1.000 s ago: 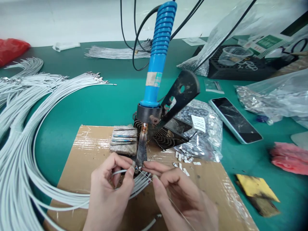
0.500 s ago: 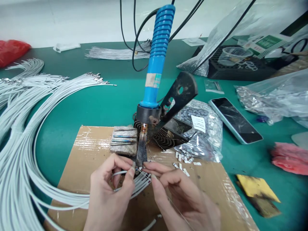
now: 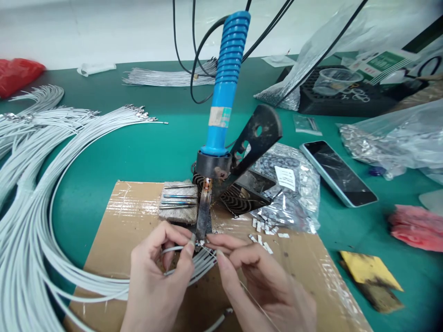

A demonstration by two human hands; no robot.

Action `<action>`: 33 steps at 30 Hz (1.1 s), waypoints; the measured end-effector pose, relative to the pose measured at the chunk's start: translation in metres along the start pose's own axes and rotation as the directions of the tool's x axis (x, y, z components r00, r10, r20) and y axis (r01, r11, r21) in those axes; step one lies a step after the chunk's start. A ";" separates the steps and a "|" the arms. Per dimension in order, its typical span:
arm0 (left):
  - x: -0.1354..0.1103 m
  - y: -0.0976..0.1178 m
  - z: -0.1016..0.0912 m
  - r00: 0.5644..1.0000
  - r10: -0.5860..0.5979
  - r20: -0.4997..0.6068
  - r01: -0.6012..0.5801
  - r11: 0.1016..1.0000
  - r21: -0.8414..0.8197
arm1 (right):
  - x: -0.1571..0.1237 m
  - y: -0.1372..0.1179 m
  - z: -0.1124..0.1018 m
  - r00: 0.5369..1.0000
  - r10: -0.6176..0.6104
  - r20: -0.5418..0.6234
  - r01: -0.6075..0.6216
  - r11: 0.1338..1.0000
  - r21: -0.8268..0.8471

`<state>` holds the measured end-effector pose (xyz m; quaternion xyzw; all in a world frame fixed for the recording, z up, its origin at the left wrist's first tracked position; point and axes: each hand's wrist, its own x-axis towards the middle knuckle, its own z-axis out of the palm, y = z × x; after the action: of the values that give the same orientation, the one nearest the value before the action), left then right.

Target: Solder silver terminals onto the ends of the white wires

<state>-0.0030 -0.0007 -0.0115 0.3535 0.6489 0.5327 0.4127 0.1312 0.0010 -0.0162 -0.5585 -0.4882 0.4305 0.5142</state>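
A soldering iron (image 3: 221, 106) with a ribbed blue handle stands tilted in a black metal holder (image 3: 258, 133), its broad dark tip pointing down. Just left of that tip, my left hand (image 3: 157, 272) pinches the end of a white cable (image 3: 170, 249) between thumb and fingers. My right hand (image 3: 266, 276) is closed on a thin solder wire (image 3: 256, 302), which runs from below up to the iron's tip. Both sets of fingertips nearly meet at the tip, where a small shiny spot shows. More white cables (image 3: 204, 265) pass behind my hands; the exact joint is too small to make out.
Cardboard (image 3: 107, 240) covers the green table under my hands. A block with metal rods (image 3: 178, 203) lies left of the iron. Small white pieces (image 3: 265, 228), a silvery bag (image 3: 294, 184), a phone (image 3: 339, 173) and a yellow sponge (image 3: 370, 269) are to the right. Cable bundles (image 3: 38, 221) fill the left.
Very little differs. The iron's handle appears slightly lower at its top, while both hands keep their place at the tip.
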 end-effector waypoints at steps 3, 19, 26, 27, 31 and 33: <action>0.001 -0.002 -0.004 0.998 -0.009 0.067 0.008 1.000 0.012 | 0.000 0.000 0.000 1.000 -0.006 0.006 0.006 1.000 0.000; -0.001 -0.005 -0.001 0.997 0.001 0.073 -0.003 1.000 0.017 | -0.001 0.004 0.001 1.000 -0.028 0.004 0.028 0.999 0.042; 0.001 -0.011 -0.008 0.991 0.007 0.136 -0.013 0.999 0.045 | -0.001 0.007 0.000 0.998 -0.066 0.010 0.065 0.997 0.029; 0.002 -0.012 -0.010 0.990 0.010 0.138 -0.017 0.998 0.053 | -0.001 0.007 0.000 0.998 -0.067 0.010 0.067 0.998 0.021; 0.003 -0.015 -0.013 0.989 0.009 0.147 -0.018 0.998 0.064 | 0.000 0.006 0.000 0.998 -0.066 0.005 0.067 0.997 -0.038; 0.003 -0.015 -0.012 0.988 0.004 0.156 -0.014 0.998 0.066 | 0.001 0.005 0.000 0.998 -0.069 0.007 0.069 0.996 -0.064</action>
<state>-0.0158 -0.0059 -0.0254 0.4104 0.6305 0.4835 0.4475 0.1313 0.0017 -0.0214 -0.5564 -0.5219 0.3980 0.5095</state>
